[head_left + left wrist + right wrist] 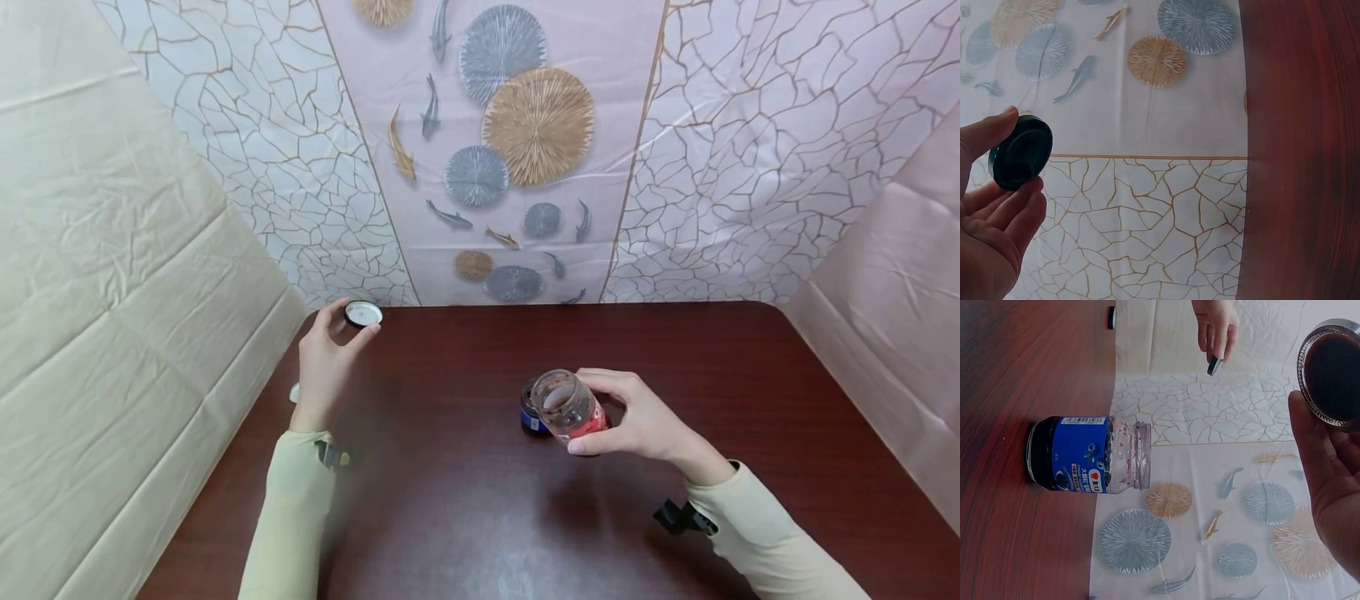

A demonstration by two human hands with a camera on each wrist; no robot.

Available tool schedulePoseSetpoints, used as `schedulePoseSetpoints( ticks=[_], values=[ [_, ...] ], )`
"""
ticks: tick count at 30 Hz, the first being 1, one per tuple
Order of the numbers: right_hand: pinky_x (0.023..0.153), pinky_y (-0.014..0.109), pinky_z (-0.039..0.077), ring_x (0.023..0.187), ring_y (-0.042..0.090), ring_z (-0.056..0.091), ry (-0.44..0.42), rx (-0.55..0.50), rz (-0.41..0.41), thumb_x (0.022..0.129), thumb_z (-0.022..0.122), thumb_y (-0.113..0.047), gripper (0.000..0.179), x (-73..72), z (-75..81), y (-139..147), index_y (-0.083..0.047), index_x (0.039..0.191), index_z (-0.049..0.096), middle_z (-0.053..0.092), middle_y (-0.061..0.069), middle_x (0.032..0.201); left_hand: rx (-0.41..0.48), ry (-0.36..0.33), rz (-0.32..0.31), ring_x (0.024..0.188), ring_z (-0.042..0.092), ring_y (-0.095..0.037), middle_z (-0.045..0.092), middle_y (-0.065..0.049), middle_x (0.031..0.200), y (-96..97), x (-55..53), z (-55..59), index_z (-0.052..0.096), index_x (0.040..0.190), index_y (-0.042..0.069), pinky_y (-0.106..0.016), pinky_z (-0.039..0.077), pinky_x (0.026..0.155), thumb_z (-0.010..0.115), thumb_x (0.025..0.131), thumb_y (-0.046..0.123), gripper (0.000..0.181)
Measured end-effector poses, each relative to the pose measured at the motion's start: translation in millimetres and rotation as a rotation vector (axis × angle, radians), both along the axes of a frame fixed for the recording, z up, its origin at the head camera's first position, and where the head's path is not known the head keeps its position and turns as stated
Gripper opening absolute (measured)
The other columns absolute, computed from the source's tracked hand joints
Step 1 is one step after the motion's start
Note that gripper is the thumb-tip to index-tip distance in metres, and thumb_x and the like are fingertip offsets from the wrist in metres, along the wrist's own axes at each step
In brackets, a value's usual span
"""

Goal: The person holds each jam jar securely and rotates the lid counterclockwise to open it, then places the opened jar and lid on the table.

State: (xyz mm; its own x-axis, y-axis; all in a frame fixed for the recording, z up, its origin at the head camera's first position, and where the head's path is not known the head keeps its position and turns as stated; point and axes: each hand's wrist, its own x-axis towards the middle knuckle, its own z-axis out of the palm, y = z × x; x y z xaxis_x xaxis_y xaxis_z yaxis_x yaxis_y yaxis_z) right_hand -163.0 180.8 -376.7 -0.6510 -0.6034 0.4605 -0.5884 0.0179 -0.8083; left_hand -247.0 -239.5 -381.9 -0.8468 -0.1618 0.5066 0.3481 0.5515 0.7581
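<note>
My left hand (330, 362) pinches a dark round lid (363, 314) by its rim, its white inner face turned up, over the table's far left part. The lid's dark outer face (1021, 153) shows in the left wrist view. My right hand (633, 417) grips an uncapped glass jar (567, 404) with a red label, tilted and raised off the table. The right wrist view shows the dark base of this jar (1334, 376). Close behind it stands an uncapped jam jar (1082, 454) with a blue blueberry label, upright on the table.
A second lid (1112, 317) lies on the table at the left, partly hidden behind my left wrist in the head view. The dark red wooden table (450, 500) meets patterned cloth (540, 250) at its back edge. Pale cloth walls flank both sides.
</note>
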Motion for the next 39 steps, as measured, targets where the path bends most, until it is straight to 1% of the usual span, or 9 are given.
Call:
schedulePoseSetpoints(
  ticks=[6, 10, 13, 19, 22, 26, 29, 32, 39],
  values=[
    [0.083, 0.033, 0.059, 0.105, 0.022, 0.064, -0.008, 0.027, -0.046, 0.074, 0.087, -0.001, 0.054, -0.1, 1.2, 2, -0.011, 0.124, 0.068, 0.068, 0.006, 0.118, 0.027, -0.04, 0.002, 0.126, 0.059, -0.026, 0.058, -0.014, 0.142, -0.7, -3.7, -1.0, 0.052, 0.145, 0.009, -0.041, 0.051, 0.1, 0.081, 0.087, 0.036, 0.07],
    [0.085, 0.033, 0.058, 0.107, 0.022, 0.064, -0.011, 0.037, -0.059, 0.074, 0.087, -0.002, 0.055, -0.9, 0.7, 3, -0.012, 0.124, 0.069, 0.068, 0.005, 0.12, 0.02, -0.07, 0.008, 0.123, 0.061, -0.027, 0.059, -0.016, 0.139, -3.0, -8.5, -5.3, 0.05, 0.148, 0.008, -0.041, 0.052, 0.099, 0.079, 0.089, 0.037, 0.072],
    [0.086, 0.033, 0.058, 0.107, 0.022, 0.064, -0.009, 0.035, -0.058, 0.074, 0.087, -0.002, 0.055, -1.4, 0.3, 3, -0.012, 0.125, 0.068, 0.068, 0.005, 0.12, -0.007, -0.091, 0.029, 0.122, 0.062, -0.028, 0.061, -0.018, 0.137, -6.1, -13.6, -10.8, 0.047, 0.149, 0.006, -0.042, 0.052, 0.099, 0.076, 0.091, 0.038, 0.073],
    [0.085, 0.033, 0.058, 0.108, 0.023, 0.064, -0.004, 0.024, -0.045, 0.074, 0.087, -0.001, 0.055, -1.8, -0.2, 3, -0.011, 0.125, 0.068, 0.067, 0.006, 0.121, -0.084, -0.111, 0.091, 0.123, 0.061, -0.03, 0.063, -0.02, 0.133, -13.6, -25.6, -22.2, 0.046, 0.15, 0.002, -0.045, 0.047, 0.105, 0.075, 0.092, 0.038, 0.074],
    [0.085, 0.032, 0.058, 0.108, 0.023, 0.064, 0.004, 0.024, -0.049, 0.074, 0.087, -0.001, 0.055, -2.2, -0.2, 4, -0.011, 0.125, 0.068, 0.067, 0.006, 0.121, -0.134, -0.129, 0.117, 0.128, 0.056, -0.034, 0.058, -0.021, 0.139, -16.7, -30.3, -26.8, 0.044, 0.151, 0.001, -0.048, 0.044, 0.107, 0.073, 0.093, 0.039, 0.075],
    [0.086, 0.033, 0.058, 0.108, 0.023, 0.064, 0.002, 0.028, -0.058, 0.074, 0.087, -0.001, 0.055, -2.4, 0.3, 6, -0.012, 0.125, 0.068, 0.067, 0.006, 0.121, -0.197, -0.168, 0.14, 0.136, 0.046, -0.037, 0.048, -0.019, 0.15, -18.9, -34.4, -32.9, 0.04, 0.152, 0.0, -0.051, 0.04, 0.11, 0.071, 0.095, 0.042, 0.077],
    [0.086, 0.033, 0.058, 0.109, 0.023, 0.064, -0.011, 0.026, -0.061, 0.074, 0.086, 0.0, 0.056, -2.2, 0.2, 7, -0.012, 0.126, 0.068, 0.067, 0.006, 0.123, -0.209, -0.197, 0.138, 0.138, 0.043, -0.038, 0.044, -0.019, 0.152, -19.0, -34.8, -35.6, 0.039, 0.152, -0.001, -0.051, 0.039, 0.111, 0.069, 0.096, 0.041, 0.076],
    [0.086, 0.034, 0.058, 0.109, 0.023, 0.063, -0.019, 0.024, -0.063, 0.074, 0.086, 0.0, 0.056, -2.3, 0.0, 8, -0.011, 0.126, 0.068, 0.066, 0.007, 0.124, -0.205, -0.212, 0.136, 0.139, 0.042, -0.037, 0.043, -0.019, 0.153, -18.9, -34.8, -36.3, 0.041, 0.15, -0.003, -0.052, 0.038, 0.112, 0.068, 0.097, 0.04, 0.074],
    [0.085, 0.034, 0.059, 0.109, 0.022, 0.063, -0.031, 0.022, -0.066, 0.075, 0.085, 0.0, 0.056, -1.5, 1.3, 9, -0.011, 0.127, 0.067, 0.066, 0.007, 0.124, -0.207, -0.218, 0.157, 0.138, 0.043, -0.038, 0.046, -0.021, 0.15, -23.9, -40.3, -42.7, 0.043, 0.148, -0.005, -0.051, 0.038, 0.112, 0.068, 0.097, 0.04, 0.072]
  ],
)
